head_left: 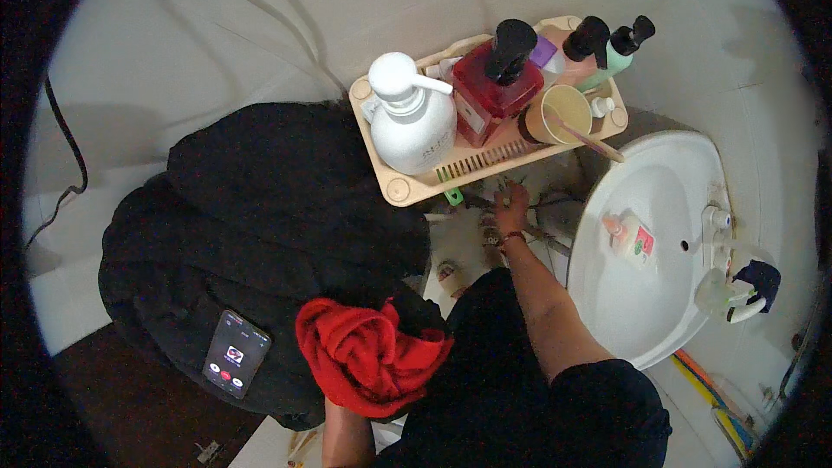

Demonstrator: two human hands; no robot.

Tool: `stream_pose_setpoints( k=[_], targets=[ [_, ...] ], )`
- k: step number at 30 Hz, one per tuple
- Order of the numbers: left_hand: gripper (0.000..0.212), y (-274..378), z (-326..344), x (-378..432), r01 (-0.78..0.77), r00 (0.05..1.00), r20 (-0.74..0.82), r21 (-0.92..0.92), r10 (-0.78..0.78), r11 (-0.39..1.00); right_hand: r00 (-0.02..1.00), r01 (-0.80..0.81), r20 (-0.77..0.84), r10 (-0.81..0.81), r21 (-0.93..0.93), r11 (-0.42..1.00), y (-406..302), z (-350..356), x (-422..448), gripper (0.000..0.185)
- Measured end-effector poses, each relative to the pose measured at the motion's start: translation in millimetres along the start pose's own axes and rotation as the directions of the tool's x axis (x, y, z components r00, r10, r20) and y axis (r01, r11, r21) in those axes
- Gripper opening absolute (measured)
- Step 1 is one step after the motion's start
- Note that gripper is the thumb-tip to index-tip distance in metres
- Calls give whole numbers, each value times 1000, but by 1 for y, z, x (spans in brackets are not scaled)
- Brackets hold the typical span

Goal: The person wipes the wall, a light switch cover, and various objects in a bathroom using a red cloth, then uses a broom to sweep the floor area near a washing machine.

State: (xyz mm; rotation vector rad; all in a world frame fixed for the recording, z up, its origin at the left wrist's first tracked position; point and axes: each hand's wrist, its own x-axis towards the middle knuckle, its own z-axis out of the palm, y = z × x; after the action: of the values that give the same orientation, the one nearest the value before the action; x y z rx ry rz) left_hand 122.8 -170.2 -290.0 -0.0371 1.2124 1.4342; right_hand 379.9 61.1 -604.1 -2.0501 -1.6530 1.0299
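Note:
Beside the washbasin, my right hand (512, 209), with a bracelet at its wrist, reaches down below a beige plastic tray (398, 190). Its fingers look bent; what they touch is too small and dim to tell. A bundled red cloth (374, 357) lies over the end of my left forearm and hides that hand, so its grip does not show. Left of the cloth spreads a large heap of black fabric (260, 221), perhaps padded clothing. On the heap lies a phone (236, 354) with its screen lit.
The tray holds a white pump bottle (413, 123), a red pump bottle (497, 91) and a cup with a toothbrush (569, 118). A bottle (629, 239) lies in the white washbasin (640, 312) at right. Feet in sandals (452, 278) show on the floor. A black cable (65, 136) hangs at left.

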Motion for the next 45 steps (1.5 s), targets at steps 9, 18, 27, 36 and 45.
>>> stream_pose_setpoints(
  k=[9,18,27,36,45],
  targets=[
    [38,-3,-2,-6,21,1000,-18,14,-21,1000,973,-192,-68,221,300,935,41,32,56,45],
    [38,-6,-3,-10,37,999,-33,39,-36,999,913,299,392,-109,-464,834,4,53,80,54],
    [37,-7,-4,-6,52,998,-28,47,-51,998,976,-198,-21,217,340,919,47,64,34,35],
    [37,-9,-8,-10,53,998,-49,60,-50,997,825,-500,406,393,848,176,47,51,58,37],
    [35,2,4,9,-69,997,39,326,59,943,856,-516,413,310,669,534,-10,21,-47,29]
  ],
)
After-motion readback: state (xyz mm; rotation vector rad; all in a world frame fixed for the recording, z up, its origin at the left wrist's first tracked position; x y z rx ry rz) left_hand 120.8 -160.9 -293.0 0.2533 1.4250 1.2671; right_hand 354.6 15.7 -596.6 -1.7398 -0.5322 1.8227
